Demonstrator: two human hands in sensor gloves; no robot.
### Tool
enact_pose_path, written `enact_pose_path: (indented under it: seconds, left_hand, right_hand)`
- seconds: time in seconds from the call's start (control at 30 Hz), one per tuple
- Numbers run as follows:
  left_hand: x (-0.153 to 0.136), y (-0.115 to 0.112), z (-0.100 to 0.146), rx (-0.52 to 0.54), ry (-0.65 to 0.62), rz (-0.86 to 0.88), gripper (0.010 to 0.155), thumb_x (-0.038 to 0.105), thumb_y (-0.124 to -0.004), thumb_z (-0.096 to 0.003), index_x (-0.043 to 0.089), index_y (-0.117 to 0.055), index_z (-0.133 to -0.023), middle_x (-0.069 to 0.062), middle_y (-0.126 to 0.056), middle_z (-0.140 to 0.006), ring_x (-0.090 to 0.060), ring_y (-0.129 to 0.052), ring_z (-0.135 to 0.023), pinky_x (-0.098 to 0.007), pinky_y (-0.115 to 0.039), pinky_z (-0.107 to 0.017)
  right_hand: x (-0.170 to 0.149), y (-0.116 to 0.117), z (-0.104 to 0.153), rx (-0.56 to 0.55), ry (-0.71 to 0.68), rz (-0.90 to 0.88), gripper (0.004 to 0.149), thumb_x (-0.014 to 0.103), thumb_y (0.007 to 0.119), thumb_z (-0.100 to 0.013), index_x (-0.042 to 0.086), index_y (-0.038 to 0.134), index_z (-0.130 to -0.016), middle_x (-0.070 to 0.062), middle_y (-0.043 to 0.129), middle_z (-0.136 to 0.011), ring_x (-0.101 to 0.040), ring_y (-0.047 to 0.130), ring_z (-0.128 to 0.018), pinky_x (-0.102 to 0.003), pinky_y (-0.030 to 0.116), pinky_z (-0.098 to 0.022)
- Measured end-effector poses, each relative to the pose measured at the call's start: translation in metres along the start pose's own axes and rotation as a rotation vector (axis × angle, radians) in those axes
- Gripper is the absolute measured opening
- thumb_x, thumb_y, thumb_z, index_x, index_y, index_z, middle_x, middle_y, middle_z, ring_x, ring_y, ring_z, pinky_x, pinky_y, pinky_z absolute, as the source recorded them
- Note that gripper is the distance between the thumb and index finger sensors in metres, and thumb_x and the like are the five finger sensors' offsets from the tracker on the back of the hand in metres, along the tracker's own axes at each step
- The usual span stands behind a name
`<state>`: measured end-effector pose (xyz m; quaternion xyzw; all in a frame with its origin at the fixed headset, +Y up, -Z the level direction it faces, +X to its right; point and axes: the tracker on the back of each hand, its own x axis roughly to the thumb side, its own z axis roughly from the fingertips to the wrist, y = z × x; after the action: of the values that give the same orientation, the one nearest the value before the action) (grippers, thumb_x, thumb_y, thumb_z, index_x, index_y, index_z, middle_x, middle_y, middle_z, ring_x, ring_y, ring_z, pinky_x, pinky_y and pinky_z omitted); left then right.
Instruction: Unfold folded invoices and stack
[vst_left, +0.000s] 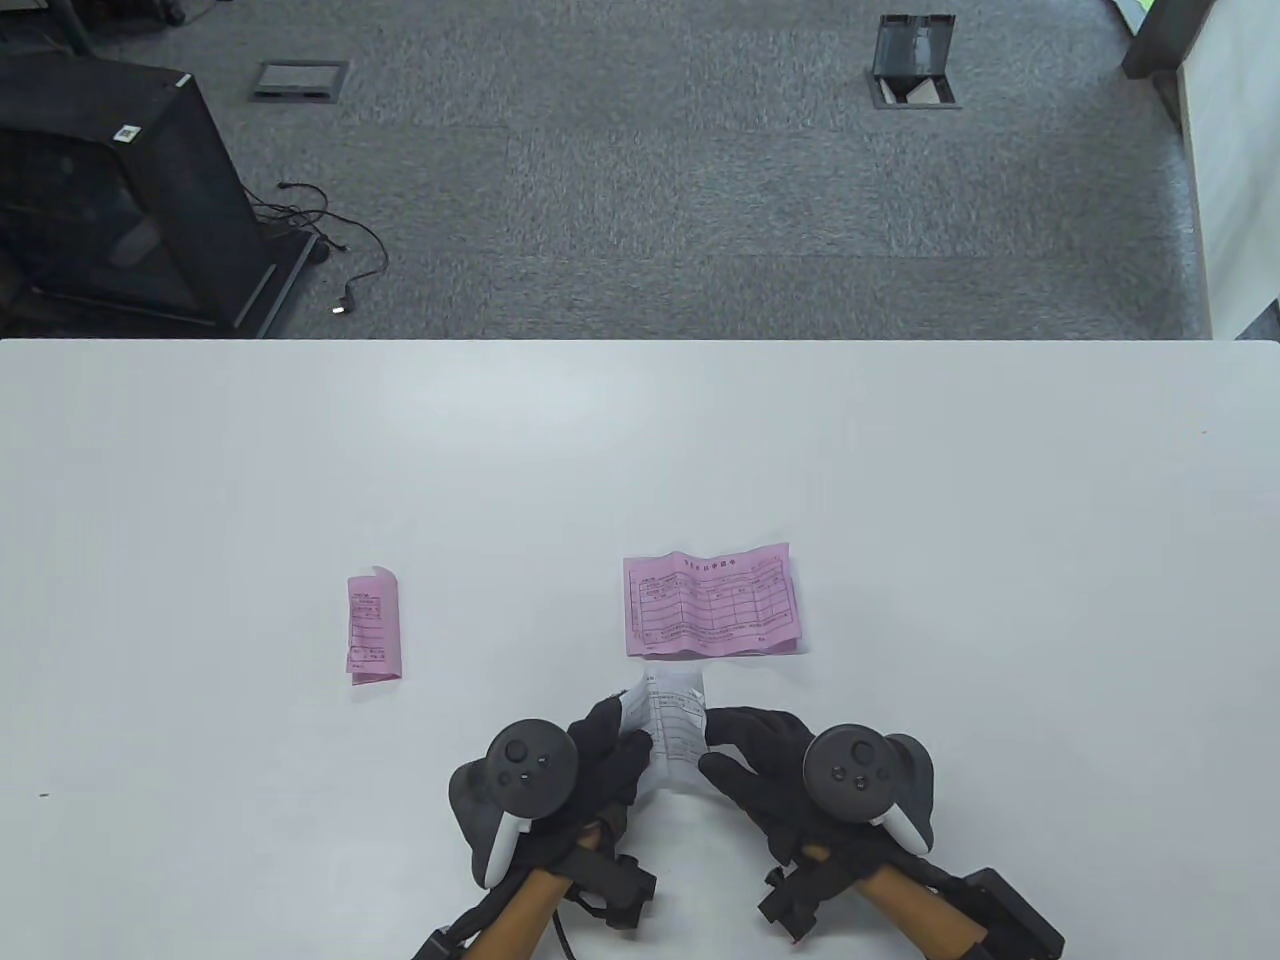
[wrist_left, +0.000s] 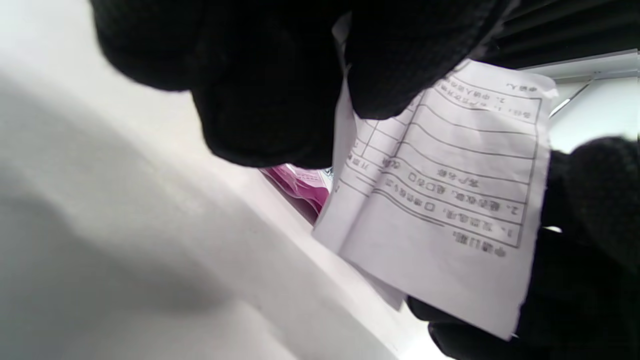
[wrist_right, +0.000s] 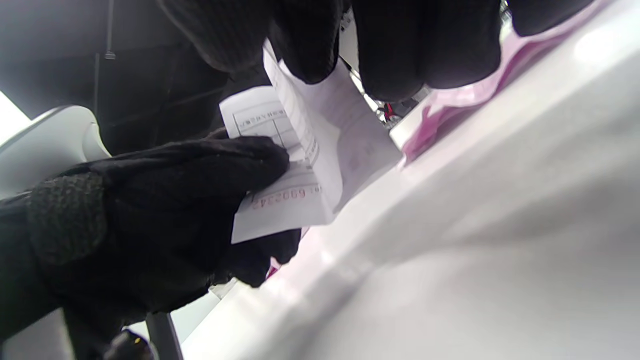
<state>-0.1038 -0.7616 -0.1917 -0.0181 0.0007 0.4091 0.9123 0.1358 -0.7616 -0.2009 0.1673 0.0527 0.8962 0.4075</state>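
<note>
A folded white invoice (vst_left: 672, 728) is held just above the table near the front edge, between both hands. My left hand (vst_left: 610, 745) pinches its left side and my right hand (vst_left: 745, 750) grips its right side. The wrist views show the paper partly opened, in the left wrist view (wrist_left: 450, 200) and in the right wrist view (wrist_right: 295, 165). An unfolded pink invoice (vst_left: 712, 602) lies flat just beyond the hands. A folded pink invoice (vst_left: 373, 627) lies to the left.
The white table (vst_left: 900, 480) ends at its far edge (vst_left: 640, 341), with grey carpet beyond. A black cabinet (vst_left: 110, 190) stands on the floor at the far left.
</note>
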Motion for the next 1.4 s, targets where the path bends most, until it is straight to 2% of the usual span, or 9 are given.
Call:
enact_pose_path:
  seconds: [0.13, 0.27, 0.43, 0.63, 0.9, 1.0, 1.2, 1.3, 1.4]
  left_hand:
    - [0.003, -0.002, 0.002, -0.003, -0.039, -0.018, 0.045, 0.030, -0.088, -0.0515, 0.017, -0.080, -0.094, -0.010, -0.102, -0.069, -0.026, -0.101, -0.050, -0.036, -0.087, -0.035]
    - [0.003, -0.004, 0.001, -0.037, -0.071, 0.024, 0.047, 0.030, -0.088, -0.0508, 0.017, -0.079, -0.095, -0.010, -0.102, -0.070, -0.026, -0.101, -0.050, -0.036, -0.087, -0.035]
    - [-0.004, 0.000, -0.002, -0.061, -0.029, 0.088, 0.051, 0.028, -0.089, -0.0494, 0.017, -0.076, -0.098, -0.010, -0.102, -0.072, -0.025, -0.101, -0.051, -0.036, -0.087, -0.036]
    - [-0.018, 0.006, -0.009, -0.071, 0.074, 0.055, 0.055, 0.027, -0.090, -0.0492, 0.016, -0.073, -0.100, -0.011, -0.101, -0.071, -0.026, -0.100, -0.050, -0.035, -0.086, -0.034]
    - [-0.010, -0.006, -0.021, -0.166, 0.110, -0.302, 0.065, 0.030, -0.090, -0.0491, 0.014, -0.063, -0.106, -0.010, -0.099, -0.070, -0.025, -0.098, -0.048, -0.034, -0.085, -0.034]
    - [0.000, -0.014, -0.023, -0.160, 0.077, -0.441, 0.069, 0.033, -0.090, -0.0486, 0.013, -0.061, -0.108, -0.008, -0.099, -0.068, -0.023, -0.097, -0.046, -0.034, -0.084, -0.033]
    - [0.015, -0.029, -0.022, -0.227, 0.058, -0.714, 0.085, 0.040, -0.088, -0.0482, 0.015, -0.040, -0.114, -0.002, -0.090, -0.072, -0.018, -0.092, -0.052, -0.033, -0.081, -0.039]
    - [0.017, -0.030, -0.019, -0.210, 0.042, -0.764, 0.096, 0.043, -0.087, -0.0483, 0.016, -0.023, -0.115, -0.011, -0.078, -0.090, -0.027, -0.086, -0.065, -0.039, -0.076, -0.049]
    - [0.017, -0.030, -0.016, -0.201, 0.024, -0.850, 0.102, 0.049, -0.083, -0.0493, 0.027, -0.006, -0.113, -0.021, -0.048, -0.116, -0.042, -0.067, -0.092, -0.048, -0.067, -0.064]
  right_hand:
    - [-0.007, 0.001, -0.002, 0.040, 0.053, -0.072, 0.069, 0.062, 0.062, -0.047, 0.019, 0.063, -0.100, -0.016, 0.072, -0.098, -0.045, 0.071, -0.088, -0.067, 0.053, -0.065]
    - [-0.016, -0.005, -0.005, -0.010, 0.122, -0.139, 0.040, 0.043, 0.070, -0.050, 0.023, 0.077, -0.084, -0.010, 0.082, -0.089, -0.041, 0.077, -0.083, -0.064, 0.056, -0.065]
    - [-0.032, -0.022, -0.011, 0.002, 0.194, -0.183, 0.037, 0.039, 0.072, -0.049, 0.020, 0.080, -0.080, -0.009, 0.085, -0.085, -0.039, 0.081, -0.079, -0.063, 0.058, -0.064]
    - [-0.044, -0.044, -0.013, -0.046, 0.263, -0.024, 0.037, 0.037, 0.072, -0.049, 0.017, 0.081, -0.078, -0.010, 0.086, -0.083, -0.040, 0.081, -0.079, -0.063, 0.058, -0.064]
    - [-0.040, -0.038, -0.012, -0.007, 0.291, 0.196, 0.036, 0.039, 0.073, -0.050, 0.018, 0.081, -0.078, -0.009, 0.085, -0.085, -0.037, 0.079, -0.081, -0.062, 0.058, -0.064]
    - [-0.034, -0.034, -0.012, -0.008, 0.301, 0.358, 0.036, 0.039, 0.074, -0.050, 0.017, 0.082, -0.076, -0.010, 0.084, -0.086, -0.038, 0.078, -0.082, -0.063, 0.057, -0.065]
    - [-0.031, -0.029, -0.011, 0.019, 0.311, 0.515, 0.036, 0.040, 0.076, -0.049, 0.014, 0.084, -0.073, -0.008, 0.080, -0.090, -0.042, 0.071, -0.088, -0.064, 0.054, -0.066]
    - [-0.031, -0.028, -0.011, 0.031, 0.310, 0.554, 0.036, 0.040, 0.077, -0.049, 0.014, 0.085, -0.072, -0.007, 0.079, -0.091, -0.042, 0.070, -0.089, -0.064, 0.054, -0.066]
    - [-0.030, -0.028, -0.011, 0.045, 0.316, 0.576, 0.036, 0.040, 0.077, -0.049, 0.013, 0.085, -0.072, -0.007, 0.077, -0.092, -0.043, 0.070, -0.090, -0.064, 0.054, -0.066]
